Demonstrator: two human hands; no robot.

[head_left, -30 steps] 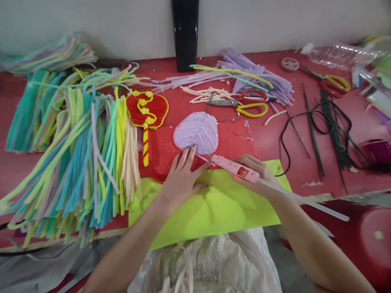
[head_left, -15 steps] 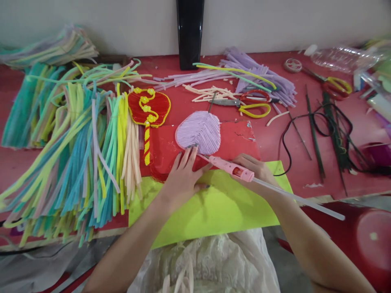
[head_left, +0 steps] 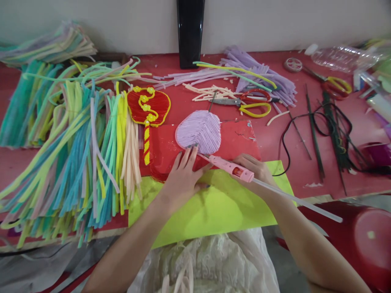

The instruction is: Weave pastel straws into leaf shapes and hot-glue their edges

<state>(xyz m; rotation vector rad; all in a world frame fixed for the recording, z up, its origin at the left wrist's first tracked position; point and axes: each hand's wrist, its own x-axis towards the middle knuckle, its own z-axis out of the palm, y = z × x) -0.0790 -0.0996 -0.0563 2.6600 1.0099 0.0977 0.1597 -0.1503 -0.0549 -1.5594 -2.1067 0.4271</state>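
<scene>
A rounded lavender fan made of pipe cleaners (head_left: 200,130) lies on a red board (head_left: 238,140), a thin dark stem sticking out at its far end. My left hand (head_left: 185,171) is open, its fingers stretched out and their tips resting on the fan's near edge. In my right hand (head_left: 255,171) is a pink glue gun (head_left: 227,167), with a long clear glue stick (head_left: 305,202) jutting from its back. The gun's nozzle points at the near edge of the fan, close to my left fingers; whether it touches is too small to tell.
Bundles of coloured pipe cleaners (head_left: 70,150) fill the left side. A red and yellow fan (head_left: 149,108) lies beside them. Scissors (head_left: 255,108) and lavender pipe cleaners (head_left: 259,73) lie behind. A black cord (head_left: 284,142) and dark stems (head_left: 314,138) are at right. A yellow-green sheet (head_left: 214,211) lies in front.
Both hands, the glue gun and the lavender fan hold nearly the same places. Only a slight shift of the view shows.
</scene>
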